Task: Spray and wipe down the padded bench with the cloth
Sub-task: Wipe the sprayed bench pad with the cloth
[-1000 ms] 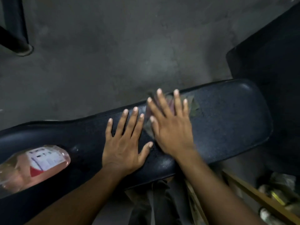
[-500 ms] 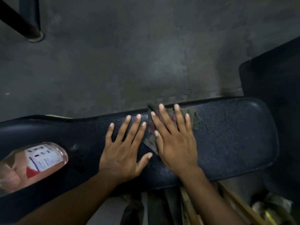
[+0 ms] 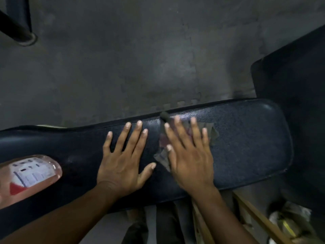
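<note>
The padded bench (image 3: 246, 147), dark and textured, is seen stretching across the view from lower left to right, above a grey concrete floor (image 3: 140, 59). The right hand (image 3: 190, 155) is laid flat on its surface, with the fingers (image 3: 194, 131) straight and spread, and the cloth (image 3: 162, 155) is pressed beneath them; nothing is gripped. The cloth is a thin, dark, crumpled piece whose edges are visible past the fingertips, beside the thumb and at the far edge of the bench, where a small fold is raised. The left hand (image 3: 123, 161) is placed flat on the bench just beside the cloth, with its fingers released and splayed, its thumb tip close to the cloth's near corner. A clear bottle (image 3: 29, 175) of pinkish liquid with a white label is seen lying on its side at the bench's left end, well apart from both hands. A black metal leg (image 3: 15, 27) is visible at the upper left.
</note>
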